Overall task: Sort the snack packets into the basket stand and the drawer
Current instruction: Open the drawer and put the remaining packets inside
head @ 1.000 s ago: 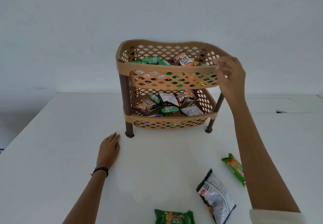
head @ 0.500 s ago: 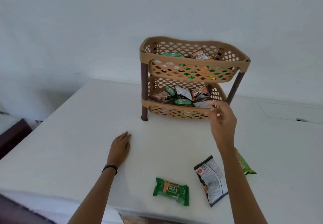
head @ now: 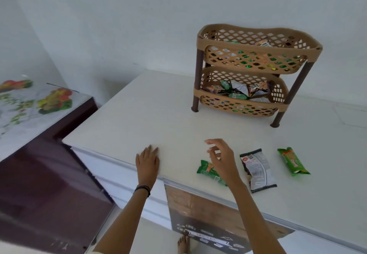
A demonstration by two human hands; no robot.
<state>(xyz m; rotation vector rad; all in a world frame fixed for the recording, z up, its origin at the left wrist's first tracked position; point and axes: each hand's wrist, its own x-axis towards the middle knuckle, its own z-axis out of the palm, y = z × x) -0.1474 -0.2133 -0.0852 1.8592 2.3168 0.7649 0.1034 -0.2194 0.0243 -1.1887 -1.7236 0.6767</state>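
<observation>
A tan two-tier basket stand (head: 258, 48) on brown legs stands at the back of the white table, with several snack packets in both tiers. Three packets lie near the front edge: a green packet (head: 206, 171) partly under my right hand, a black and white packet (head: 257, 170), and a green and orange packet (head: 293, 161) furthest right. My right hand (head: 222, 158) hovers just above the green packet, fingers spread and curled, holding nothing. My left hand (head: 148, 160) lies flat on the table near the front edge. Below the table's front edge a drawer (head: 210, 210) stands open.
The white table (head: 151, 114) ends at a left corner. Left of it stands a dark brown cabinet (head: 45, 174) topped with a fruit-patterned cloth (head: 29, 105). A bare foot (head: 183, 243) shows on the floor below the drawer. A wall rises close behind the stand.
My right hand came down from the stand's top rim to just above the green packet. The view swung left and down, showing the table's front edge and the open drawer. My left hand stayed flat.
</observation>
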